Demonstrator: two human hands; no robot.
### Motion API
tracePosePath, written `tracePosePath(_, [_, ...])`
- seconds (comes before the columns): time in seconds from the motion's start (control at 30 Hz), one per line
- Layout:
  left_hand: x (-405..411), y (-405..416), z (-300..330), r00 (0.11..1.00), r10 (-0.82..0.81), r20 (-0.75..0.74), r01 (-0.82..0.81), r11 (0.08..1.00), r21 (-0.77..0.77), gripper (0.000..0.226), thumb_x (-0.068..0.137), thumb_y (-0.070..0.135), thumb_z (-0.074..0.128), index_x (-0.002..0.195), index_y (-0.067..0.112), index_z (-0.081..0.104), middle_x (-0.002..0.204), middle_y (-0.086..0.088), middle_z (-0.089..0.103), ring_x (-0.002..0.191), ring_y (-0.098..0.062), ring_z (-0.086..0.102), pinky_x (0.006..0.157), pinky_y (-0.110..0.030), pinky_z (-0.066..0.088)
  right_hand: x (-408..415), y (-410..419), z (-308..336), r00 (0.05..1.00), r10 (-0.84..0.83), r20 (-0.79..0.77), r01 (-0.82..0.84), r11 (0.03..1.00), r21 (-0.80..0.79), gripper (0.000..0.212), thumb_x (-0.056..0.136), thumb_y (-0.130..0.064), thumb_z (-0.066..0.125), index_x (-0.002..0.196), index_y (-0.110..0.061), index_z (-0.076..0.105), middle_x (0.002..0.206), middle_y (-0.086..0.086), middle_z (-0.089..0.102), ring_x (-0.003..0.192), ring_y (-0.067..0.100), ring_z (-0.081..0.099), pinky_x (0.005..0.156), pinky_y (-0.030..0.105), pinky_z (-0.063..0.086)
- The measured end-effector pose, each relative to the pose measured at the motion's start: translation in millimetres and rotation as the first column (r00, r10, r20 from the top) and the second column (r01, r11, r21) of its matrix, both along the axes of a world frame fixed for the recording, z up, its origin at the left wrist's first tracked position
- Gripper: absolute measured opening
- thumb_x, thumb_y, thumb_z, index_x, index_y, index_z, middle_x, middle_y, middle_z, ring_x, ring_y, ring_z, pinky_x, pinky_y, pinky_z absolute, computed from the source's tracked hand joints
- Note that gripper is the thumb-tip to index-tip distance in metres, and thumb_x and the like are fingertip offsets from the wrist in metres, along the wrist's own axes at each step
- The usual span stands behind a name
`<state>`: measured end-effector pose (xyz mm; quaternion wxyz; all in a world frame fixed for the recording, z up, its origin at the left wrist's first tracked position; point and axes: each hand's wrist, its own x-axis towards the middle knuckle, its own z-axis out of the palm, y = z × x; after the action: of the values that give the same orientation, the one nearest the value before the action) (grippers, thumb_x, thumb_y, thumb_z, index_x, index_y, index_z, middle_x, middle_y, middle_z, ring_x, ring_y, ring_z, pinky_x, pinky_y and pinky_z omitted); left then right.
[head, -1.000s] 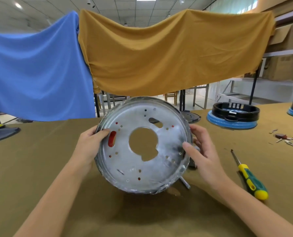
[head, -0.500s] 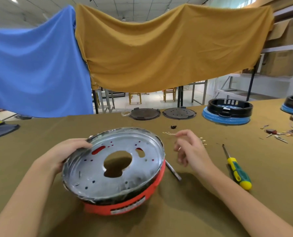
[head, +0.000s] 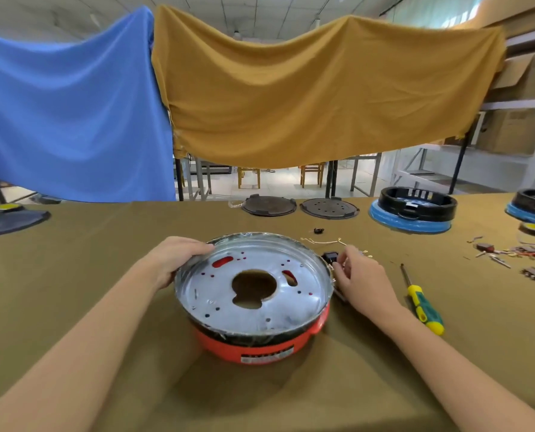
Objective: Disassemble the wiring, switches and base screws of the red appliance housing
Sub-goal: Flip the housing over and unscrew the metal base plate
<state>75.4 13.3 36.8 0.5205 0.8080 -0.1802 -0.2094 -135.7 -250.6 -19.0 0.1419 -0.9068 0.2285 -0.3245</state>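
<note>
Blue and mustard cloths hang behind an olive-covered surface [head: 72, 307], where the red appliance housing [head: 253, 341] sits near the middle, its silvery metal base plate [head: 253, 288] facing up. At its far left rim the left hand [head: 175, 260] has its grip clamped on the edge, fingers curled over it, while the right hand [head: 359, 275], at the right rim, pinches a small black switch [head: 330, 257] just beside the housing. A yellow-and-green screwdriver [head: 422, 302] lies to the right, with black-and-blue housings [head: 412, 213] farther off.
</note>
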Motion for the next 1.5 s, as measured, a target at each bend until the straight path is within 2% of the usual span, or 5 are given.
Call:
tracePosePath(0.5, [-70.8,31.6,-16.8,0.985,0.16,-0.065,-0.166,0.98,-0.112,0.039,0.087,-0.005,0.047,0.118,0.018,0.053,0.104,0.001,0.061,0.09,-0.019,0.061,0.06,-0.038,0.056,-70.2,-16.1,17.1,0.684,-0.31,-0.661,0.436,0.899,0.03,0.047,0.099,-0.018,0.041,0.143,-0.011,0.029,0.136,0.02,0.04,0.12,0.037,0.048,0.091,0.041,0.047])
tracePosePath(0.7, [-83.7,28.7,-12.4,0.976,0.192,0.104,-0.158,0.949,-0.271,0.033,0.085,0.001,0.047,0.1,0.021,0.069,0.102,-0.005,0.069,0.073,-0.025,0.066,0.064,-0.041,0.061,-88.0,-20.7,35.2,0.961,-0.272,-0.045,0.271,0.907,0.321,0.018,0.096,-0.013,0.06,0.107,-0.01,0.045,0.107,0.009,0.059,0.082,0.02,0.052,0.065,0.032,0.04])
tracePosePath(0.93, [-72.4,11.3,-2.6,0.981,0.11,0.161,-0.073,0.973,-0.219,0.032,0.09,0.002,0.053,0.112,0.019,0.069,0.105,-0.003,0.071,0.068,-0.019,0.07,0.049,-0.029,0.055,-65.6,11.5,93.9,0.813,-0.065,0.579,-0.303,0.802,0.516,0.014,0.087,-0.017,0.072,0.099,-0.018,0.065,0.096,0.0,0.067,0.078,0.014,0.068,0.075,0.029,0.058])
tracePosePath(1.13, [-42.0,1.0,-0.6,0.988,-0.02,0.155,0.019,1.0,0.007,0.031,0.091,0.001,0.055,0.109,0.02,0.071,0.095,-0.003,0.075,0.069,-0.016,0.072,0.05,-0.026,0.055,-15.0,25.4,94.6,0.715,-0.041,0.698,-0.597,0.484,0.64,0.023,0.087,-0.015,0.076,0.105,-0.007,0.063,0.092,0.008,0.068,0.076,0.017,0.067,0.075,0.024,0.056])
tracePosePath(1.5, [-16.4,-7.3,-13.2,0.979,-0.134,-0.156,0.16,0.973,0.168,0.039,0.087,-0.001,0.059,0.113,0.027,0.066,0.1,-0.007,0.076,0.077,-0.019,0.073,0.057,-0.03,0.057,71.1,13.4,91.4,0.701,-0.052,0.711,-0.547,0.6,0.583,0.021,0.098,-0.035,0.059,0.104,-0.017,0.05,0.077,0.006,0.064,0.056,0.015,0.061,0.051,0.022,0.049])
